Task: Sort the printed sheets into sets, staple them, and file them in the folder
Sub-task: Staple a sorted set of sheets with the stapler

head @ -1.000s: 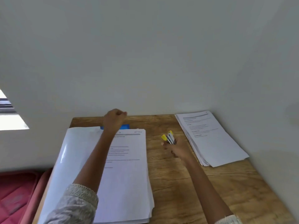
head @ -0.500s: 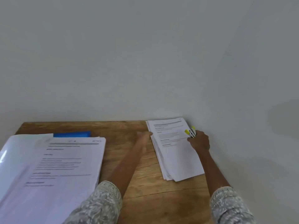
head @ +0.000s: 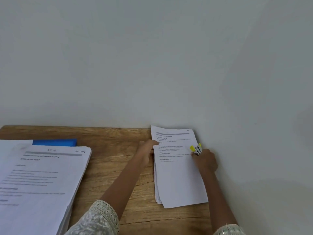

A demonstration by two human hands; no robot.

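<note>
While the right grip (head: 205, 161) holds the stapler (head: 197, 149), the sheets (head: 177, 180) lie just beneath.

The small stack (head: 177, 180) lies in the desk's (head: 118, 141) back right corner, against the wall (head: 152, 65). Your left hand (head: 147, 150) grips its left edge. Your right hand (head: 205, 160) rests at its right edge, holding the stapler (head: 197, 149) over the sheets. The big stack (head: 42, 175) lies at the left edge, with the folder (head: 54, 142) behind it.
</note>
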